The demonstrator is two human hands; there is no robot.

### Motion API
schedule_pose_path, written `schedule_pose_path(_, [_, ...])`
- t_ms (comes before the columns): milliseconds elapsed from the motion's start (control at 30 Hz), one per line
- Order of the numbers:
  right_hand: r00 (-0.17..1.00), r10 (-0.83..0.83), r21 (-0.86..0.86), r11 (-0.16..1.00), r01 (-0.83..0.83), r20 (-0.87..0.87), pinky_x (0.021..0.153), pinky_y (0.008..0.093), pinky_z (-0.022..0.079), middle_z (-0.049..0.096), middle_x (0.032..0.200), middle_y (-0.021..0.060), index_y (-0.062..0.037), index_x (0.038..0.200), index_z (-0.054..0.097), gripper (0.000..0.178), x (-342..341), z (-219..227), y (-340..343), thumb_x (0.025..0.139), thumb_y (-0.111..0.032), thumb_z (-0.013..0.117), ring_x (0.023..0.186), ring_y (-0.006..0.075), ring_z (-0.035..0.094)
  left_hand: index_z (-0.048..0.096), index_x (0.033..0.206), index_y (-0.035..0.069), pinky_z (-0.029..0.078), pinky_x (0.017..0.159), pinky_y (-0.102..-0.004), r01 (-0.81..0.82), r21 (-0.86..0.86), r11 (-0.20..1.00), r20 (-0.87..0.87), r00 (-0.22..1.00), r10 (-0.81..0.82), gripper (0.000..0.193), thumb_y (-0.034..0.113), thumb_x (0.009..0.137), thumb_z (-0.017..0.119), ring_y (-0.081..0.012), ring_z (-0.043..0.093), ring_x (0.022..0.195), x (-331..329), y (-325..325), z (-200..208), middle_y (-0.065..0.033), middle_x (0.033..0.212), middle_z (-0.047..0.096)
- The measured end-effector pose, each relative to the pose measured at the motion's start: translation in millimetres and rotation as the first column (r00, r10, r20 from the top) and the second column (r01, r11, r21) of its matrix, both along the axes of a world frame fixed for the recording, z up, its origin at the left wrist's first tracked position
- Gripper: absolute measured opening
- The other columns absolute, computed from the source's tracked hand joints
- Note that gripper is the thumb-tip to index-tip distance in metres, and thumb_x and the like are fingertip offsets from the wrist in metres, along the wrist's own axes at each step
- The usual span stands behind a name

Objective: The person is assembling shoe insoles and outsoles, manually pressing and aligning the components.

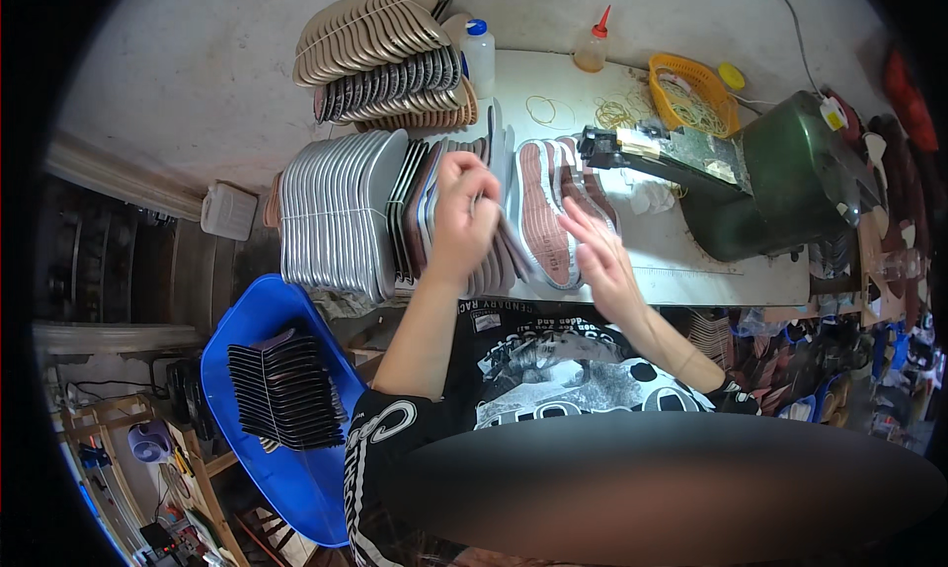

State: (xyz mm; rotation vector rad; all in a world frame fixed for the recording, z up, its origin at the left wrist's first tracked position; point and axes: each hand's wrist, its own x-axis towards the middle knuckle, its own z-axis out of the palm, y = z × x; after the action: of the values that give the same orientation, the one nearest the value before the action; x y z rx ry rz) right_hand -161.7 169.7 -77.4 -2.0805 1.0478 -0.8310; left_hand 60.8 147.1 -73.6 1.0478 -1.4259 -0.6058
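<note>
My left hand [462, 219] is raised over a row of shoe soles, its fingers curled in; whatever they may hold is hidden. To its right, my right hand [602, 263] is slightly blurred, with its fingers stretched out beside a pinkish-brown shoe sole [545, 226] with a pale rim. Similar soles lean behind that one. Left of my left hand stands a thick bundle of silver soles [336, 211], with a thin band around it. Darker and mixed-colour soles [410, 206] fill the space between this bundle and my left hand.
A green sewing machine [780, 187] occupies the table's right side. Behind it sit a yellow basket [681, 78] of rubber bands, a red-tipped bottle [592, 48] and a blue-capped bottle [479, 58]. Beige soles [370, 34] are piled at the back left. A blue tub [232, 369] holds black soles [286, 389].
</note>
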Motion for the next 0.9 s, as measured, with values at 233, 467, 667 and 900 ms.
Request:
schedule_pose_path(233, [0.829, 0.104, 0.487, 0.766, -0.419, 0.549, 0.097, 0.0284, 0.041, 0.055, 0.123, 0.0077, 0.0047, 0.137, 0.04, 0.061, -9, 27, 3, 0.082, -0.003, 0.065, 0.114, 0.0119, 0.051, 0.064, 0.084, 0.006, 0.034, 0.092, -0.0324, 0.283, -0.122, 0.951, 0.197, 0.947, -0.256, 0.014, 0.001, 0.078, 0.054, -0.0245, 0.044, 0.102, -52, 35, 17, -0.013, 0.107, 0.046])
schedule_pose_path(467, [0.733, -0.16, 0.559, 0.757, -0.339, 0.661, 0.096, 0.0312, 0.044, 0.058, 0.124, 0.0113, 0.004, 0.134, 0.045, 0.056, -18, 26, 20, 0.084, -0.006, 0.065, 0.11, 0.0153, 0.057, 0.042, 0.128, -0.004, 0.034, 0.102, -0.0366, -0.382, -0.082, 0.92, -0.074, 0.923, 0.377, 0.046, 0.013, 0.089, 0.06, -0.0217, 0.04, 0.122, -56, 19, 15, -0.0177, 0.132, 0.04])
schedule_pose_path(667, [0.562, -0.179, 0.576, 0.44, -0.689, 0.808, 0.086, 0.0357, 0.05, 0.064, 0.108, 0.0129, 0.0041, 0.121, 0.055, 0.071, -28, -17, -4, 0.079, -0.052, 0.068, 0.097, 0.0205, 0.063, 0.056, 0.111, 0.0, 0.05, 0.073, -0.0229, 0.579, 0.259, 0.774, -0.856, 0.508, -0.093, 0.026, 0.012, 0.089, 0.063, -0.0087, 0.062, 0.081, -65, 20, 26, -0.0058, 0.095, 0.066])
schedule_pose_path(900, [0.627, 0.177, 0.474, 0.508, -0.719, 0.759, 0.068, 0.023, 0.051, 0.064, 0.101, 0.0091, 0.0025, 0.114, 0.058, 0.052, -31, -11, -31, 0.077, -0.028, 0.079, 0.084, 0.0125, 0.063, 0.056, 0.109, 0.0, 0.048, 0.078, -0.0235, 0.561, 0.257, 0.787, -0.632, 0.714, -0.303, 0.027, 0.01, 0.086, 0.065, -0.0088, 0.061, 0.087, -82, 26, 23, -0.0069, 0.098, 0.066])
